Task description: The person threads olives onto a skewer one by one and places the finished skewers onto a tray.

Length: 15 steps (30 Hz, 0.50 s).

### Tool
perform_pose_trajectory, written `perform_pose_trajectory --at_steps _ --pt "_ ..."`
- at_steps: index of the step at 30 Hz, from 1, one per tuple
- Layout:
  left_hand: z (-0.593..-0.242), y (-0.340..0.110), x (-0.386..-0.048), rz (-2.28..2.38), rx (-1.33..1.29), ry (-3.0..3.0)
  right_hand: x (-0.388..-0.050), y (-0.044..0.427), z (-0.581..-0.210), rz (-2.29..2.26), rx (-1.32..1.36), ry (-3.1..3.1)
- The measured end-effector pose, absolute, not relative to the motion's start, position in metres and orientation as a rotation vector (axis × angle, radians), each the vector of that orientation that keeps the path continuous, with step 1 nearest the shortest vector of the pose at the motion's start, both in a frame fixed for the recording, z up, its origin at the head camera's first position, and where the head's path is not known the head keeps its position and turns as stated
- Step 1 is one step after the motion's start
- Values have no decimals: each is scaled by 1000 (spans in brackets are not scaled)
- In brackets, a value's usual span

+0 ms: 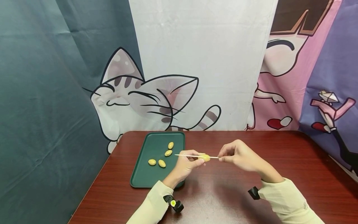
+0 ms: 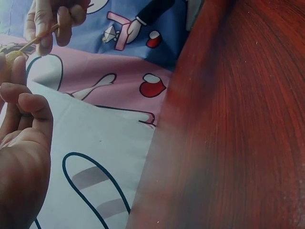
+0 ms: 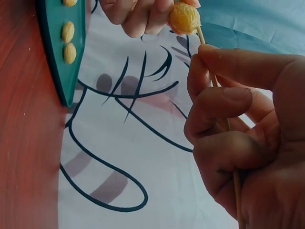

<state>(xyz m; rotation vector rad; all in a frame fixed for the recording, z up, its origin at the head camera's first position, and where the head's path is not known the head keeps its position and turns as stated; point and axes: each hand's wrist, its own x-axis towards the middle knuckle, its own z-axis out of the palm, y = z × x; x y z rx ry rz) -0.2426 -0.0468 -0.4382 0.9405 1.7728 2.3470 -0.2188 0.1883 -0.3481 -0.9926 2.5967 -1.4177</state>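
Note:
My left hand pinches a yellow oval piece above the table, right of the tray. A thin wooden stick shows on both sides of this piece in the head view; whether it runs through or alongside is unclear. My right hand pinches the stick between thumb and finger, just right of the piece. In the right wrist view, the stick meets the side of the yellow piece and passes along the right hand's curled fingers. The left wrist view shows the piece partly hidden by fingers.
A dark green tray lies on the left of the reddish-brown table. Several yellow oval pieces rest in it, two towards the back and two nearer the front. A printed cloth hangs behind the table.

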Motion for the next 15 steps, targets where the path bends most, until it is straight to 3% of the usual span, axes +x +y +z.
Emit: perform_pose_trajectory --at_steps 15 --pt "-437 -44 -241 2352 952 1770 -219 179 -346 -1415 -989 2593"
